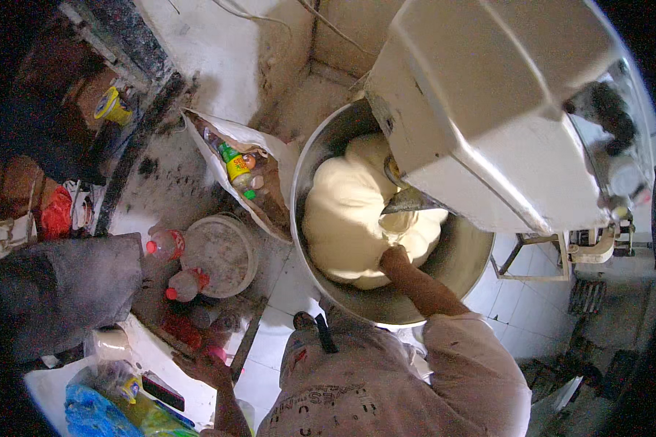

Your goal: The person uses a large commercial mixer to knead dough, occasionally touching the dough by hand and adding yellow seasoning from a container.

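A large steel mixing bowl (304, 240) holds a big mass of pale, smooth dough (339, 211). My right hand (395, 261) reaches into the bowl and is closed against the dough's near side, its fingertips hidden. Just beyond it, the metal mixer hook (410, 200) is sunk in the dough under the mixer's head (481, 109). Lower left, my left hand (205, 365) rests at the edge of a white tabletop (197, 397), its fingers stretched out in dim light and holding nothing that I can see.
An open white sack (270, 149) with bottles inside stands left of the bowl. Nearer are a round white bucket (233, 255) and red-capped plastic bottles (186, 285). Blue plastic bags (91, 408) and a phone (162, 391) lie on the tabletop. A metal frame (536, 258) stands right.
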`<state>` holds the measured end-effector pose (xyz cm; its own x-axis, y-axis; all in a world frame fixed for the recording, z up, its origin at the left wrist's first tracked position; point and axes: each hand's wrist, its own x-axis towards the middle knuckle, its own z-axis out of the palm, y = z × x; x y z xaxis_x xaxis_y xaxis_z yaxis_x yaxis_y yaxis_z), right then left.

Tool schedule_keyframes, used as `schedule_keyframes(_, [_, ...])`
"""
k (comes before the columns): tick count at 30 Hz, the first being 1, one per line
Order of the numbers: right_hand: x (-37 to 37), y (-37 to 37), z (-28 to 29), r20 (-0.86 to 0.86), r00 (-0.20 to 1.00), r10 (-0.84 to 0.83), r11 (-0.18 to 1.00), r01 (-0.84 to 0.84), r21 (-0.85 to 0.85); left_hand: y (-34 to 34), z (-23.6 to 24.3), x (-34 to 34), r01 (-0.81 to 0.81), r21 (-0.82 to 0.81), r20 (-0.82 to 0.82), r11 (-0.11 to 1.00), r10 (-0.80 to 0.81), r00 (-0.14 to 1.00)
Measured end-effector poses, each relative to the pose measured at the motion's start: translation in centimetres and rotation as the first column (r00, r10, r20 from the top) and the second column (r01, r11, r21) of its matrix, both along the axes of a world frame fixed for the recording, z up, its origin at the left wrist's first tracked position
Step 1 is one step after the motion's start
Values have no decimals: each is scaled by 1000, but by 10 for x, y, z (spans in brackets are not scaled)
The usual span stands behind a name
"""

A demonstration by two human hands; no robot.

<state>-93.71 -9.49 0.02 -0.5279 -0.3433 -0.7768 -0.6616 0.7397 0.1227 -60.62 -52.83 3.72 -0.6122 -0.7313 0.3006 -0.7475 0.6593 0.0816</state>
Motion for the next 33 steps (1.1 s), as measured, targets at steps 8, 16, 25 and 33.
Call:
schedule_keyframes(8, [18,-15,137,51,985,-168,984,170,-45,19,44,-31,29,-10,256,1000,-25,966])
schedule_keyframes(16, [-12,-107,69,-370,841,-394,874,219,-435,-2,5,-9,36,-30,197,999,-29,980])
schedule_keyframes(25, [-13,-85,-13,-94,897,-431,848,367,-382,17,33,-20,-12,-19,235,1000,16,972])
schedule_keyframes(33, [-1,-10,-42,-161,927,-339,941,335,-56,10,29,-23,149,-35,103,988,-144,984])
